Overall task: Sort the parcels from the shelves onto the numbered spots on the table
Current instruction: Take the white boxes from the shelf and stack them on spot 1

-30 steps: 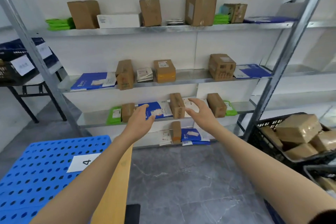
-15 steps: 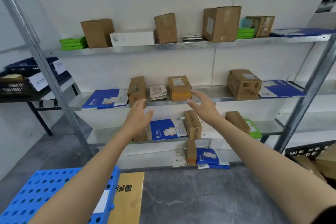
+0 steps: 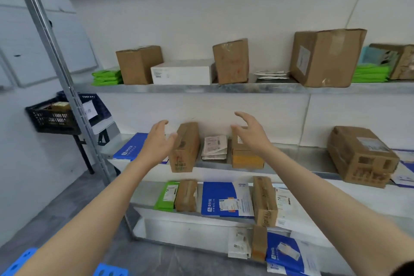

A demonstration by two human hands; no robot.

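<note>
Head view: left hand and right hand hover spread and empty at the middle shelf, the left just beside an upright cardboard parcel. Picking step, I judge; next they must clasp it.

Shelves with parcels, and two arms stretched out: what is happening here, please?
A person stands before the metal shelves and stretches both hands toward the middle level. The left hand is open close beside a tall brown box. The right hand is open in front of a short brown and yellow box. Neither hand holds a parcel yet. Many boxes and flat mailers lie on the shelves.
</note>
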